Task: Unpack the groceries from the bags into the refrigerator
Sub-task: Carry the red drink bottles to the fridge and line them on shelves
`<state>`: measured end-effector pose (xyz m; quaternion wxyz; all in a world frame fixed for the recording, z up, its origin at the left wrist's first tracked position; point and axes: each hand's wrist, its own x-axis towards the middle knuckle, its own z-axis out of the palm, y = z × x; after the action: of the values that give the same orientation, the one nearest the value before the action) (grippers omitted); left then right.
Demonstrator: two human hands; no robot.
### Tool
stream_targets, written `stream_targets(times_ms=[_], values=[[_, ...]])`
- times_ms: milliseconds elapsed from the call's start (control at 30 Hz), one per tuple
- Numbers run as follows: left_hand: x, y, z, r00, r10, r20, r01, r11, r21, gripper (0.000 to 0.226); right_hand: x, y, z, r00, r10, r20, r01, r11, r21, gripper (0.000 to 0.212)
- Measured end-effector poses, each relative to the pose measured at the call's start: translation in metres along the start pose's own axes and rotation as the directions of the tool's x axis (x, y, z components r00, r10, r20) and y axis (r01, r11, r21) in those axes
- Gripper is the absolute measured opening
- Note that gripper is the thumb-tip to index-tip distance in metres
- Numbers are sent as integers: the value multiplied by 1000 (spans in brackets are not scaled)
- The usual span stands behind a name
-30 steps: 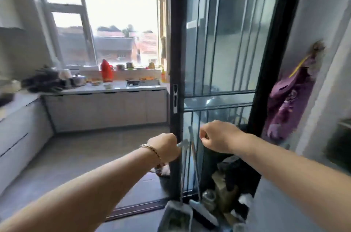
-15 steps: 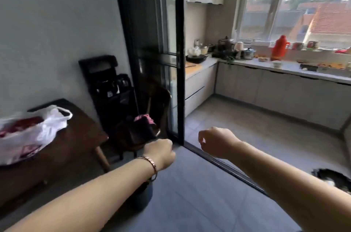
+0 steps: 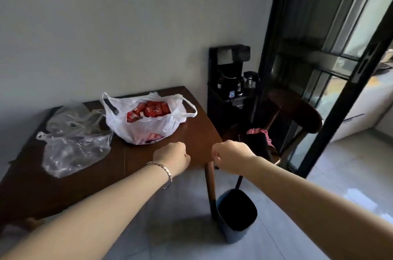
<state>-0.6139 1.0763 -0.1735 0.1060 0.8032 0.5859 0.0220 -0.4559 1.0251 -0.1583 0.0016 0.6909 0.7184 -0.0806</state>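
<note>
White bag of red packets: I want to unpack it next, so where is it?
Head view, left of centre: the white bag sits on the brown table, right of a crumpled clear bag, beyond the left hand.

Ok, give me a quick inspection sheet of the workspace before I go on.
Surface: dark wooden table, partly bare.
Job's things: white bag holding red packs; clear bag beside it, looks empty.
Clutter: blue bin by the table leg; chair with pink cloth.
Hands: left hand and right hand both fisted, holding nothing, near the table's corner.
Cables: nothing seen.
Surroundings: grey wall, black drinks machine, glass door; refrigerator not in view.
</note>
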Motion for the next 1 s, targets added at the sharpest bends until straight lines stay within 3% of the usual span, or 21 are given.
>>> stream_targets(times_ms=[367, 500, 633, 800, 900, 1000], values=[[195, -96, -25, 972, -212, -105, 195, 969, -150, 21, 259, -10, -6, 973, -212, 91, 221, 969, -112, 30], [239, -137, -16, 973, -189, -130, 173, 977, -124, 19, 328, -26, 1, 960, -230, 160, 233, 972, -5, 26], [287, -182, -2, 991, -62, -117, 62, 998, -8, 18, 388, -39, 16, 956, -243, 164, 243, 970, 25, 28], [363, -232, 14, 996, 62, 59, -73, 973, 220, 26, 456, -51, 39, 964, -178, 198, 168, 984, 67, 25], [408, -258, 27, 967, 79, 241, -189, 858, 479, 30, 489, -57, 56, 965, -133, 227, 104, 985, 134, 23], [449, -288, 36, 932, -36, 361, -237, 694, 680, 43, 520, -64, 71, 968, -125, 218, 89, 982, 167, 23]])
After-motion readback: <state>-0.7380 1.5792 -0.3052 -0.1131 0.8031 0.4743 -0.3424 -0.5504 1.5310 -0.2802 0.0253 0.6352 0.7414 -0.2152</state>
